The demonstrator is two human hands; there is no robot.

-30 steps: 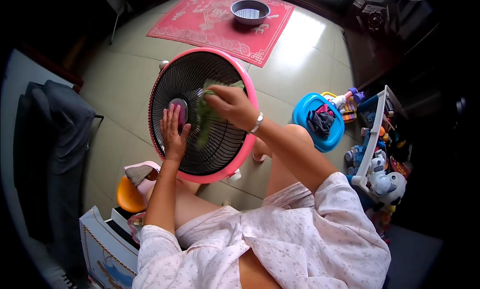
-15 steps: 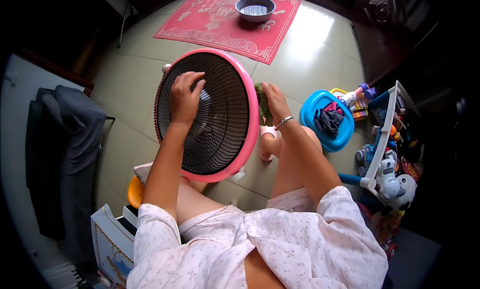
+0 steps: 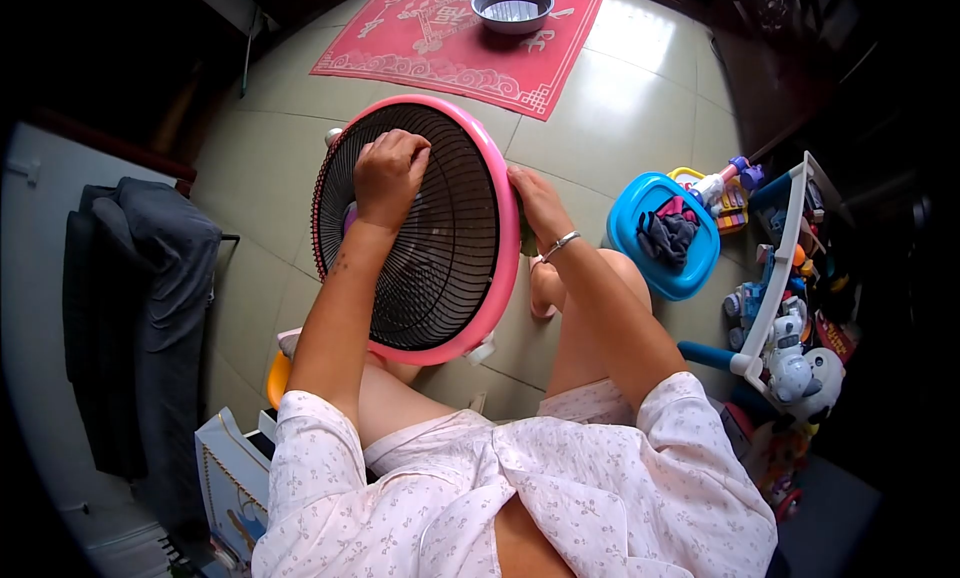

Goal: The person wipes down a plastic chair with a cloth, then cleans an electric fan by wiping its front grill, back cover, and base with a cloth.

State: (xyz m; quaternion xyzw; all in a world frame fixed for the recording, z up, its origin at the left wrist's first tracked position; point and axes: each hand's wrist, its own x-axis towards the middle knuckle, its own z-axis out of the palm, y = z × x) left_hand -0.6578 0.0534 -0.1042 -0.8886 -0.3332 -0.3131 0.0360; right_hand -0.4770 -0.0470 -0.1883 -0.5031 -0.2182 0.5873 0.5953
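A round heater or fan with a pink rim and black wire grille (image 3: 440, 268) stands tilted between my legs. Over the upper part of the grille is my left hand (image 3: 391, 176), its fingers bent together; whether they pinch the wires or anything small is hidden. My right hand (image 3: 541, 207), with a bracelet at the wrist, is at the right side of the pink rim, fingertips against it. A bit of green cloth (image 3: 527, 240) shows under the right palm, between the hand and the rim, mostly hidden.
Ahead lies a red mat (image 3: 420, 38) with a metal basin (image 3: 512, 10) on it. A blue tub (image 3: 664, 236) with dark cloths sits to the right, beside a toy bin (image 3: 777, 278). Grey clothing (image 3: 165, 268) hangs at left; a white box (image 3: 232, 478) stands lower left.
The right hand has gone from over the grille to the rim's right side, taking the green cloth along. My left hand has risen from the grille's centre to its upper part, fingers now bent.
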